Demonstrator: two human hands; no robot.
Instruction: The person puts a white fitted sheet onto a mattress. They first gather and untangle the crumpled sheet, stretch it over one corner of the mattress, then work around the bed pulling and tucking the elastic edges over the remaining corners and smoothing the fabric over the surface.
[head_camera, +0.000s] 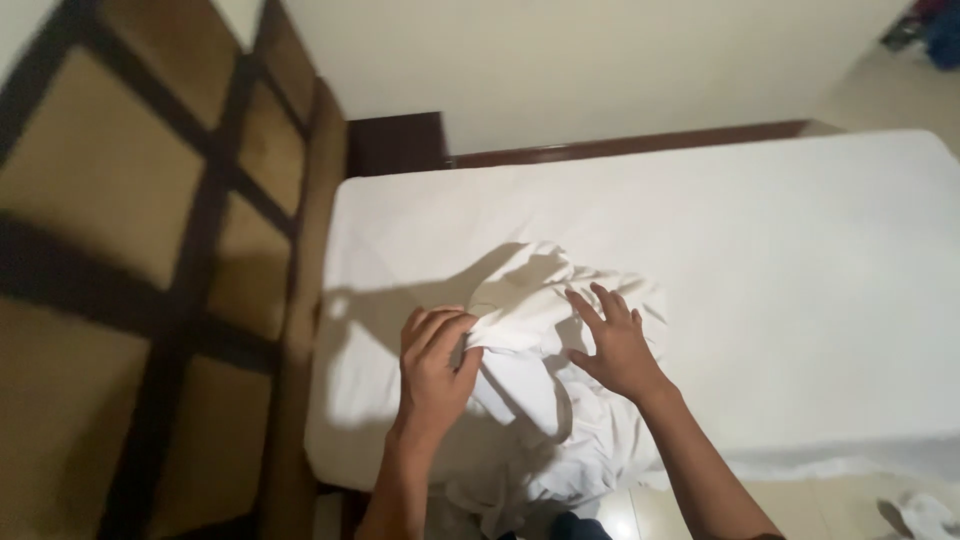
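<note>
A crumpled white cloth (545, 300) lies near the front left part of a white-sheeted mattress (780, 270). My left hand (435, 365) pinches a fold of the cloth, fingers curled around it. My right hand (615, 345) rests flat on the cloth with its fingers spread apart. Part of the cloth hangs over the mattress's front edge toward me.
A padded brown headboard with dark wooden strips (150, 260) stands at the left. A dark wooden bed frame (620, 145) runs behind the mattress against a cream wall. More white fabric (925, 515) lies on the pale floor at the lower right.
</note>
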